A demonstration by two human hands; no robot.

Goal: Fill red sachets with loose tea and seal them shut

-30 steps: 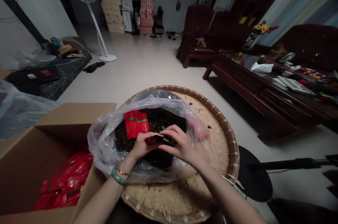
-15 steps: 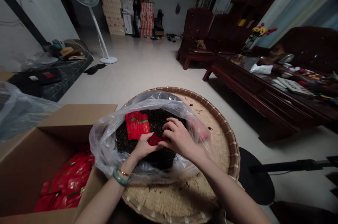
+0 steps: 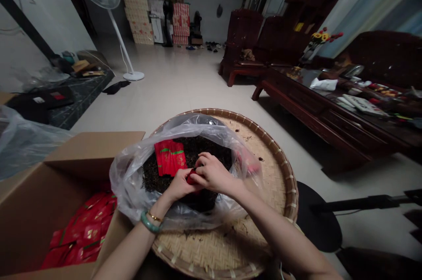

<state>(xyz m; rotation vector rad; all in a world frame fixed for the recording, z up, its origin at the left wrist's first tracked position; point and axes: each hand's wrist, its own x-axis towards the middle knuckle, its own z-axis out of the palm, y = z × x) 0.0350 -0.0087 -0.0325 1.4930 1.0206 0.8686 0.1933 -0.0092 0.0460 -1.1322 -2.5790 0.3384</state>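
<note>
My left hand (image 3: 180, 184) holds a small red packet (image 3: 191, 177), mostly hidden by fingers. My right hand (image 3: 212, 173) is closed over the packet's other side, its thumb and fingertips at the upper edge; whether tea is between them cannot be seen. Both hands are over a large clear plastic bag (image 3: 127, 183) of dark, dry, twisted leaves (image 3: 194, 143) that look like tea. Just beyond my left hand, a row of overlapping flat red packets (image 3: 170, 157) with green stripes lies on the leaves. The bag rests on a round woven bamboo tray (image 3: 211, 249).
At the left stands an open cardboard box (image 3: 29, 201) with many red packets (image 3: 85, 227) inside. More red packets (image 3: 247, 161) show by the bag's right side. A black round stand base (image 3: 318, 216) is right of the tray. A white fan (image 3: 123, 47) and dark wooden furniture (image 3: 303, 113) stand farther off.
My right hand has moved left and closed in on the packet, covering more of it. The view has shifted slightly; the packets on the leaves lie as before.
</note>
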